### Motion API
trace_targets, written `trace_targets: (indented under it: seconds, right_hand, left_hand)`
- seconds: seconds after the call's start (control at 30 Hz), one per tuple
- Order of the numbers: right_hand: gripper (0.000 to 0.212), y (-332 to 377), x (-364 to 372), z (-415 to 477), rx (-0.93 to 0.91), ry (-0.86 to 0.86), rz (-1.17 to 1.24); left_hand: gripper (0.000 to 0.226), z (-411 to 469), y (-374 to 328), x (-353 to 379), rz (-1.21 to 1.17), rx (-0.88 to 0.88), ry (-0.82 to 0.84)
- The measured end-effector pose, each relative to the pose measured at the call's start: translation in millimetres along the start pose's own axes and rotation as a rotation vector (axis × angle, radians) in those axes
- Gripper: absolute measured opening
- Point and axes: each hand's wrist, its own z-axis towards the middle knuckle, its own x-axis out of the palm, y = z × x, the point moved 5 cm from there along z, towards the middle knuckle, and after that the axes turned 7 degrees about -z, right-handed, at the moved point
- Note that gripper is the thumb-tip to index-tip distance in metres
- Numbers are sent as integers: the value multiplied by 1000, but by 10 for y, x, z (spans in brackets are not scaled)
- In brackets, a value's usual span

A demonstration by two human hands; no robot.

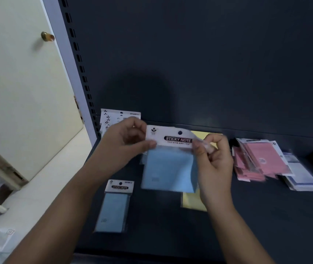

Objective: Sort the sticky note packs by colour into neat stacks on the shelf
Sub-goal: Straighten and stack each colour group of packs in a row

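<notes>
Dark shelf (247,216) first, broad and flat, carrying everything. Toward its right, a loose pink pile (260,161), fanned and slumped rather than squared. Just beside that, pale lined packs (302,178). At the back left corner, a leaning row of white-topped packs (117,117).

Held up above the middle of the shelf: a wide blue pack (169,168), clear of the surface, with a yellow pack (193,202) lying flat beneath and partly hidden. Near the front left, flat and alone, a narrow blue pack (113,210).

Left hand (127,141) pinching the left end of the white header card (170,138), thumb in front, fingers behind. Right hand (212,164) pinching the right end, fingers curled round the crinkled clear film there.

Probably light: a paper block in thin film, hanging easily from two fingertip pinches. Block likely stiff enough to stay flat. Header thin and bendable, seemingly bowed a little between the pinches. Film glossy, so likely slippery against neighbours in a stack. Better gripped by the block's side edges than by the header for laying down, to keep the corners square. Likely place, judged by colour alone: with the narrow blue pack.
</notes>
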Motion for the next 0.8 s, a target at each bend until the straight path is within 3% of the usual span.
trace_targets:
  seconds: [0.1,0.23,0.4,0.53,0.6,0.7,0.8]
  right_hand:
    - [26,-247,67,-257,258,58,45]
    - [13,-679,97,-640,465,185,-243]
    - [26,-802,128,-724,186,443,-781]
    - [40,-733,127,-730,-39,488,-1001]
    - [38,-736,-31,-688,-53,443,-1061]
    - [44,-851,-317,-618,8,515,-1199]
    - [42,-898,-505,-534,38,594,-1165]
  left_hand:
    - [14,-279,284,-72,-91,-142,-39]
    - [13,-596,899,-120,261,-329,-140]
    - [16,-714,1111,20,835,-196,-111]
    - [34,-772,1019,142,969,-65,-145]
    - [47,-834,977,277,930,-28,-40]
    - [88,-957,1122,542,1095,-107,335]
    - [95,-1018,1268,603,1158,-206,479]
